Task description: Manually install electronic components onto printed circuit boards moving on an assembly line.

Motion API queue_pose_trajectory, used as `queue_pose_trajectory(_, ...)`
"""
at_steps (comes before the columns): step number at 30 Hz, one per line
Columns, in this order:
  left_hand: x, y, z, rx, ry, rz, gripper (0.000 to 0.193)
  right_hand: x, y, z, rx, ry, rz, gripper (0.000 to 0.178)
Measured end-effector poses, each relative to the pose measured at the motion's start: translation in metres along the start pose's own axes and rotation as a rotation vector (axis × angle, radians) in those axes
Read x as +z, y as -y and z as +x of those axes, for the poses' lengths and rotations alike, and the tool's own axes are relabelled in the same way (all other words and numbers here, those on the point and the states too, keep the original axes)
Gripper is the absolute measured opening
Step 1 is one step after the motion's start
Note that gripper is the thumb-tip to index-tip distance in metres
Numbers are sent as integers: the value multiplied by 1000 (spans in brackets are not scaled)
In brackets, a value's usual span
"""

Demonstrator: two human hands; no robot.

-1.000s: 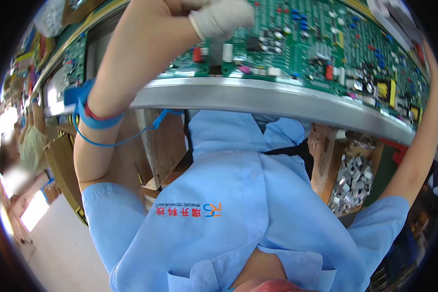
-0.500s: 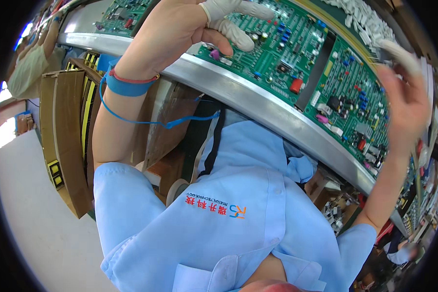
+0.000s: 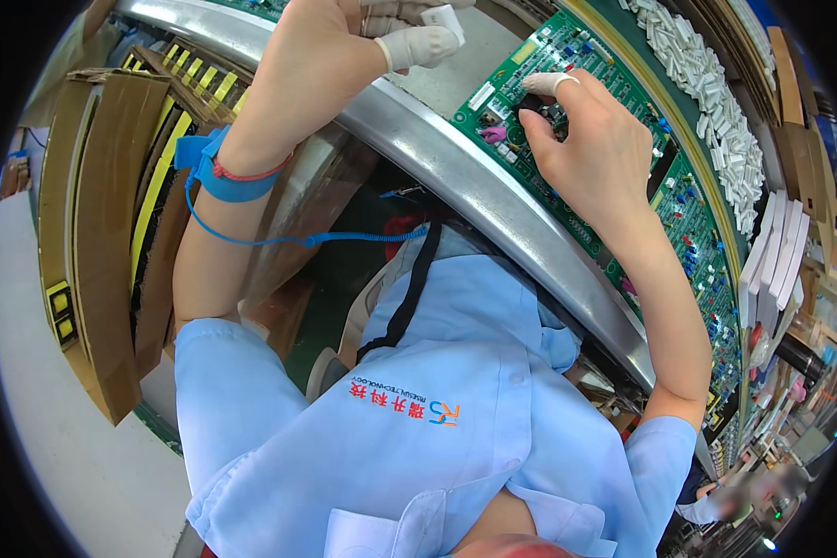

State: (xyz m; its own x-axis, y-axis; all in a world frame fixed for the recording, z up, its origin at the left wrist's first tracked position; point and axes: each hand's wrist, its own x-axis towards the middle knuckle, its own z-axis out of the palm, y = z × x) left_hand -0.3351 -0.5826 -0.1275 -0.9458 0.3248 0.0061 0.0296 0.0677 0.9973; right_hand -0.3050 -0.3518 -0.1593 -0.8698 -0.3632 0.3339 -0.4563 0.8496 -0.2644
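My left hand [image 3: 330,60], with pale finger cots on its fingers, is raised over the metal edge at the upper left. Its fingers pinch a small white block-shaped component [image 3: 444,24]. A blue wrist strap [image 3: 237,177] with a coiled cord circles that wrist. My right hand [image 3: 597,139] reaches over a green circuit board [image 3: 493,98]. Its thumb and a cotted finger close around a black component [image 3: 532,106] on that board; the fingers partly hide the component. A second populated circuit board [image 3: 693,209] lies farther right, partly behind my right forearm.
A silver metal rail [image 3: 437,139] runs along the near side of the boards. White block components [image 3: 707,112] lie heaped beyond them. Cardboard pieces [image 3: 112,251] with yellow-and-black parts stand at the left. White slabs [image 3: 777,246] stand at the right.
My right hand has come down from the right onto a board. The boards sit farther right, and bare surface shows below my left hand. The white block now shows in my left fingers.
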Motion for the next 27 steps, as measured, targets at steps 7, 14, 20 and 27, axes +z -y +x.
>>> queue_pose_trajectory(7, 10, -1, -3, -109, 6, -100, 29, 0, 9, -6, -52, -2, -104, 16)
queue_pose_trajectory(14, 37, -16, -2, -19, 160, 268, 15, -25, -8, -7, -11, -82, -18, 25)
queue_pose_trajectory(20, 59, 44, 23, 1271, 160, 671, 16, -83, -34, -29, 328, -85, 264, 33)
queue_pose_trajectory(27, 70, 13, 0, 523, 313, 947, 10, -100, -67, -89, 387, -46, 230, 34)
